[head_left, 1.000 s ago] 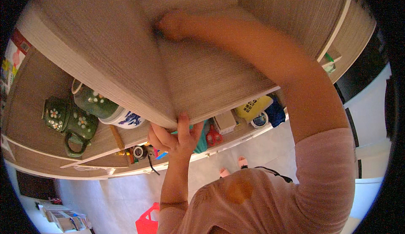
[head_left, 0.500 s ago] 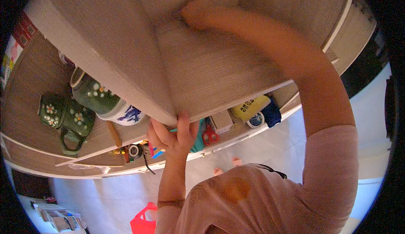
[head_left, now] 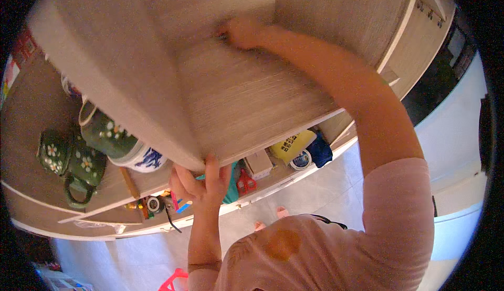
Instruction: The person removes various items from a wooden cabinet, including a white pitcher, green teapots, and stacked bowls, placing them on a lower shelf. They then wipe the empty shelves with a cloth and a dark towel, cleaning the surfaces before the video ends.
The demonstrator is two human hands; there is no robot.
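My left hand (head_left: 197, 183) grips the front corner where an upright divider (head_left: 113, 65) meets a wood-grain shelf (head_left: 247, 94), its fingers on both sides of the edge. Deep inside the compartment, my right hand (head_left: 244, 33) is down at the back of the shelf board, fingers curled. A small dark reddish bit shows at its fingertips, too blurred to name. The bare right forearm reaches in over the shelf.
Left of the divider stand green flowered mugs (head_left: 86, 165) and a blue-and-white ceramic pot (head_left: 142, 157). Below the shelf lie red-handled scissors (head_left: 245, 182), a small box (head_left: 258, 164), a yellow packet (head_left: 294, 146) and a round tin (head_left: 301, 159). A red plastic object (head_left: 173, 280) is on the floor.
The whole view has shifted, so the cabinet sits lower and further left. Against the back wall my right hand has slid a little to the right. My left hand keeps its hold.
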